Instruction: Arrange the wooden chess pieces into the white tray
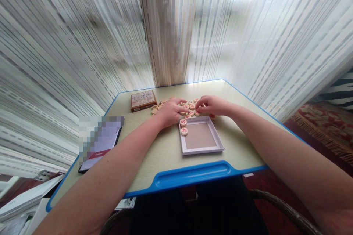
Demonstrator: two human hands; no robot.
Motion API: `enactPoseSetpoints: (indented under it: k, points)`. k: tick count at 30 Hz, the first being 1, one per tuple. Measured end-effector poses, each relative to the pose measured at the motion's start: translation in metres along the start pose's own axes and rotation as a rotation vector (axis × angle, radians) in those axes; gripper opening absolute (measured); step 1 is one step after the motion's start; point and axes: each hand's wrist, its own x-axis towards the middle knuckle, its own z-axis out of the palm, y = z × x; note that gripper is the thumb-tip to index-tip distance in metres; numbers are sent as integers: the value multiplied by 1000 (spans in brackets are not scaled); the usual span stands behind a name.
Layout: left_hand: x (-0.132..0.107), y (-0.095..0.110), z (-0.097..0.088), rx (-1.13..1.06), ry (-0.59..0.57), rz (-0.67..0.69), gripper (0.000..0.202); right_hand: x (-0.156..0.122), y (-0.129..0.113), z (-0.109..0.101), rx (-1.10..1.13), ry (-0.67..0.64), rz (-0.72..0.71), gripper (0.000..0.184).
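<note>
Round wooden Chinese chess pieces (pixel 192 107) lie bunched near the middle of the table, several with red characters upward. My left hand (pixel 171 111) reaches over them from the left, its fingers stretched out and touching the pieces. Across from it, my right hand (pixel 211 105) curls down, thumb and fingertips closed around the edge of a piece (pixel 197 113) on the table. Nearer me is a shallow white box tray (pixel 202 152). Two red-lettered pieces, one (pixel 183 122) behind the other (pixel 184 131), sit along its left wall. My hands hide part of the bunch.
A brown printed box (pixel 143 100) stands at the back left of the blue-edged table (pixel 154 154). A dark-rimmed case with papers (pixel 106 143) lies at the left edge. The table's front has a blue trough (pixel 193 175). Striped curtains (pixel 173 25) hang behind.
</note>
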Motion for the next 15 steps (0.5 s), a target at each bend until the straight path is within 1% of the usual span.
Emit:
enactPoseSetpoints:
  k: [2, 4, 8, 11, 15]
  points:
    - [0, 0, 0, -2, -21, -7, 41, -1, 2, -2, 43, -75, -16, 21]
    - [-1, -1, -1, 7, -26, -22, 39, -2, 5, -4, 62, -123, -29, 22]
    - [-2, -3, 0, 41, -8, -50, 41, 0, 10, -5, 69, -139, -13, 22]
    - [-2, -4, 0, 52, 11, -37, 41, 0, 8, -2, 56, -148, 3, 19]
    - [-2, -3, 1, 20, 44, -7, 45, 0, 3, 1, -38, -103, 20, 17]
